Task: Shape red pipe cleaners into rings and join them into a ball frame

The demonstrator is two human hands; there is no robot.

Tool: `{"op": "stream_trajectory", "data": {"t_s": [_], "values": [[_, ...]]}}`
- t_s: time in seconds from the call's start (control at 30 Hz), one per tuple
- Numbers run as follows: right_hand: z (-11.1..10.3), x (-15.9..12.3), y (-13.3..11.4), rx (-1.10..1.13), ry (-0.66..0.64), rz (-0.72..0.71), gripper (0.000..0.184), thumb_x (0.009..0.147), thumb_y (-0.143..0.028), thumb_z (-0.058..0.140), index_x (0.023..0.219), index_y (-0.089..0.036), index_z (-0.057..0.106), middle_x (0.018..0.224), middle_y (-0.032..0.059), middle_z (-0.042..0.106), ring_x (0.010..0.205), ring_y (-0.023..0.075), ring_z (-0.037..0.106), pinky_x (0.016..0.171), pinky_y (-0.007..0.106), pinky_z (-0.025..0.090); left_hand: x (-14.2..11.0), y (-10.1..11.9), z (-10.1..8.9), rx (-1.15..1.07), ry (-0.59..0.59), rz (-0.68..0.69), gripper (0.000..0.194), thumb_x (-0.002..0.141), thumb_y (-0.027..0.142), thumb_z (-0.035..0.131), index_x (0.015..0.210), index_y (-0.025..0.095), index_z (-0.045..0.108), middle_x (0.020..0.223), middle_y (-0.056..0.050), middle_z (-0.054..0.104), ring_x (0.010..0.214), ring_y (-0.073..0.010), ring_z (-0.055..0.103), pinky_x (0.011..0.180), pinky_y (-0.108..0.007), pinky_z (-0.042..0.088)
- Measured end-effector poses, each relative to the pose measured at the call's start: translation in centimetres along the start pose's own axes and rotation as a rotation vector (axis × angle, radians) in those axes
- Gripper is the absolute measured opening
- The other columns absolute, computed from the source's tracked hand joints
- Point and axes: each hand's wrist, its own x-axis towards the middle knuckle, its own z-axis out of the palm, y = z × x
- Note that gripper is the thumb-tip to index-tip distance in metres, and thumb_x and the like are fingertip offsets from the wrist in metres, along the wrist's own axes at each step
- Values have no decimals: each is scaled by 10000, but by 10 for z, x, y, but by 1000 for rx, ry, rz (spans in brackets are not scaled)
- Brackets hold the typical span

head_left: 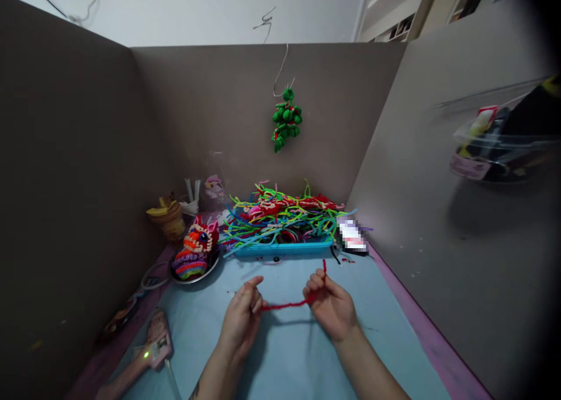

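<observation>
A red pipe cleaner (287,304) stretches between both my hands above the light blue mat (280,353). My left hand (242,317) pinches its left end, fingers closed. My right hand (331,305) grips the right part, fingers closed, and the free end sticks up above the fist. Behind the hands a blue tray (280,249) holds a heap of many-coloured pipe cleaners (283,216).
A pink glue gun (146,353) lies at the front left with a green light on. A striped pipe-cleaner figure (196,249) sits in a metal dish. A green pipe-cleaner ornament (286,118) hangs from a hook on the brown back wall. Brown partitions close in left and right.
</observation>
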Motion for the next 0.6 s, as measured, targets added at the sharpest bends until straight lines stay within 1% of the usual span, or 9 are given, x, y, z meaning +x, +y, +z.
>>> {"op": "stream_trajectory", "data": {"t_s": [0.07, 0.1, 0.13, 0.2, 0.27, 0.33, 0.43, 0.5, 0.6], "values": [[4, -5, 3, -151, -62, 42, 229, 667, -377, 721, 779, -218, 600, 544, -68, 424, 443, 85, 363, 500, 255, 357, -4, -1, 1, 125, -100, -119, 418, 718, 369, 741, 1048, 120, 681, 534, 76, 398, 474, -57, 349, 560, -224, 409], [6, -8, 6, -231, -95, 61, 243, 681, -390, 716, 795, -208, 603, 521, -76, 418, 415, 70, 311, 470, 237, 303, -6, -1, 1, 191, -139, -160, 443, 713, 360, 743, 1079, 120, 676, 561, 60, 441, 493, -65, 375, 560, -228, 393], [7, -10, 10, -310, -124, 75, 257, 692, -404, 714, 799, -199, 604, 503, -79, 419, 403, 62, 278, 451, 225, 255, -7, -1, 2, 262, -165, -180, 447, 707, 351, 745, 1084, 121, 678, 590, 42, 489, 506, -71, 399, 556, -229, 376], [8, -12, 18, -467, -169, 84, 278, 710, -429, 711, 789, -183, 609, 491, -79, 428, 406, 57, 272, 442, 215, 204, -8, -2, 3, 403, -187, -176, 433, 694, 343, 749, 1064, 126, 686, 649, 3, 583, 514, -79, 435, 540, -227, 342], [9, -14, 24, -596, -198, 68, 287, 710, -435, 717, 791, -175, 625, 507, -73, 449, 440, 64, 330, 454, 206, 218, -8, -2, 3, 490, -201, -158, 399, 674, 354, 756, 1003, 139, 690, 668, -20, 639, 511, -90, 469, 531, -223, 328], [11, -15, 25, -676, -210, 60, 277, 707, -424, 719, 779, -172, 629, 541, -60, 493, 491, 78, 399, 485, 204, 262, -7, -4, 4, 514, -209, -138, 324, 648, 373, 766, 870, 153, 680, 626, -23, 653, 508, -104, 499, 527, -221, 332], [14, -16, 25, -718, -197, 59, 254, 702, -402, 713, 721, -176, 599, 546, -54, 517, 510, 89, 426, 502, 210, 286, -4, -5, 3, 557, -163, -79, 258, 606, 355, 788, 690, 157, 645, 536, -13, 630, 496, -112, 518, 521, -216, 340], [16, -16, 24, -737, -180, 41, 242, 701, -385, 706, 688, -177, 583, 542, -54, 510, 511, 91, 423, 503, 213, 289, -3, -7, 2, 606, -120, -26, 226, 583, 316, 795, 656, 146, 665, 544, -26, 640, 503, -119, 531, 527, -225, 361], [17, -16, 26, -765, -164, 9, 218, 698, -361, 698, 673, -178, 583, 546, -57, 487, 523, 93, 417, 513, 215, 293, -1, -8, 0, 699, -64, 41, 168, 574, 268, 779, 667, 140, 719, 581, -51, 670, 526, -146, 555, 536, -250, 399]]}}
